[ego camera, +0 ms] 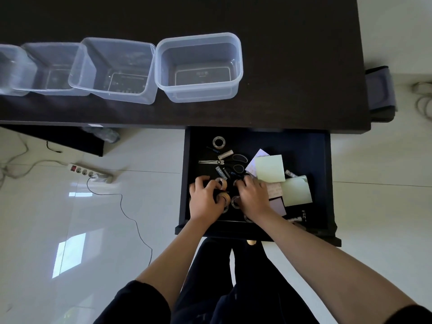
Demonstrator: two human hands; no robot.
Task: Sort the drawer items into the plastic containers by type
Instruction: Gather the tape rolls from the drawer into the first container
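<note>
A dark brown wooden desk fills the upper part of the view, seen from above. Along its left half stand clear plastic containers in a row, all showing bare bottoms: the rightmost clear rectangular tub, a second clear tub touching its left side, a third clear tub overlapped by the second, and a fourth clear tub cut off by the left edge.

Below the desk's front edge an open black drawer is pulled toward the person. Pale green square sticky-note pads lie toward its right side, with a white paper slip tucked under one. Silver scissors with dark handles lie in the middle. A small white cylindrical battery touches the scissors near their pivot. A small roll of clear tape sits alone near the drawer's back edge.

Both bare hands reach into the drawer's front left part. The left hand has its fingers curled down around small tape rings. The right hand rests fingers-down over more rings just beside it; whether it grips one cannot be told.

A white power strip lies on the glossy white tiled floor to the left
</note>
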